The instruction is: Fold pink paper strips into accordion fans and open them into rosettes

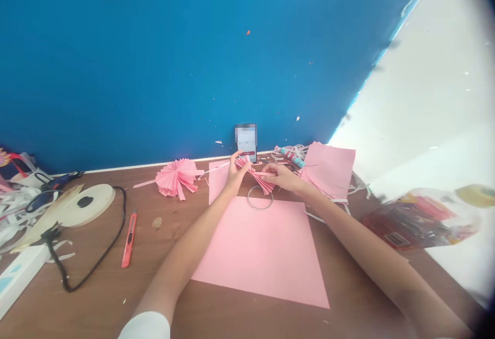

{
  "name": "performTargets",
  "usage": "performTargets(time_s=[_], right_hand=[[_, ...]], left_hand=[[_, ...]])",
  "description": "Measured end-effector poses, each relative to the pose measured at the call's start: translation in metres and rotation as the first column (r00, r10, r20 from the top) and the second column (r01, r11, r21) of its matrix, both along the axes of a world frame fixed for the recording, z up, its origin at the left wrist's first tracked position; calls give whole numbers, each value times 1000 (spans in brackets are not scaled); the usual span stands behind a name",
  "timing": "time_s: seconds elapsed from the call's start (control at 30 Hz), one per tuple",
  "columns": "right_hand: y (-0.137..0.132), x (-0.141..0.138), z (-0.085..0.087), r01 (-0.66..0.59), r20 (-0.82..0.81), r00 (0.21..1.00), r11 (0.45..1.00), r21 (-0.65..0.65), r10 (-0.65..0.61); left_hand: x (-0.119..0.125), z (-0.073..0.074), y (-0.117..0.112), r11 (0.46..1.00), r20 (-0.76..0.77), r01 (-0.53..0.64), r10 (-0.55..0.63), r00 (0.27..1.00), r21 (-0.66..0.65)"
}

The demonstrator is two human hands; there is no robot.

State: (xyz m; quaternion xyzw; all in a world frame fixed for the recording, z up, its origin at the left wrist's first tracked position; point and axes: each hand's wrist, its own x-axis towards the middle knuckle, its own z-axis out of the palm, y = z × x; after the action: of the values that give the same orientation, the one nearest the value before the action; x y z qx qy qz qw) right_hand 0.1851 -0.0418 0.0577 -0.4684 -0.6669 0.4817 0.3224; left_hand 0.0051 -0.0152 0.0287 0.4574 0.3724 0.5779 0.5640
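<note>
Both my hands meet at the far side of the wooden table, close to the blue wall. My left hand pinches one end of a pleated pink paper fan. My right hand grips the other end of the same folded piece, fingers closed. Below them lies a small ring of clear tape at the top edge of a large flat pink paper sheet. A finished pink pleated rosette lies to the left.
A phone leans on the wall behind my hands. A stack of pink sheets sits right; a plastic bag further right. Left: an orange box cutter, a white tape roll, a black cable, paper scraps.
</note>
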Motion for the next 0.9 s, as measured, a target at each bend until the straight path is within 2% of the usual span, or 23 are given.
performTargets(time_s=[0.17,0.27,0.4,0.47,0.67,0.77,0.9], right_hand=[[3,-1,-3,75,3,997,992,100,-75],[2,-2,-2,92,-72,994,991,99,-85],[1,-4,-1,123,-188,976,989,78,-106],[0,-4,-1,117,-204,975,987,114,-92],[-1,-3,-2,70,-6,997,932,357,-73],[-1,-4,-7,47,74,994,919,391,-82],[0,-7,-14,71,86,990,920,386,-112]], left_hand=[[0,-9,5,996,51,63,-66,997,56],[0,-10,5,994,114,101,-106,988,53],[1,-7,3,977,204,212,-213,956,30],[2,-7,3,972,213,233,-232,949,20],[4,-11,7,961,147,275,-268,952,-26],[4,-11,7,957,118,288,-283,952,-31],[5,-12,6,954,75,296,-292,953,-43]])
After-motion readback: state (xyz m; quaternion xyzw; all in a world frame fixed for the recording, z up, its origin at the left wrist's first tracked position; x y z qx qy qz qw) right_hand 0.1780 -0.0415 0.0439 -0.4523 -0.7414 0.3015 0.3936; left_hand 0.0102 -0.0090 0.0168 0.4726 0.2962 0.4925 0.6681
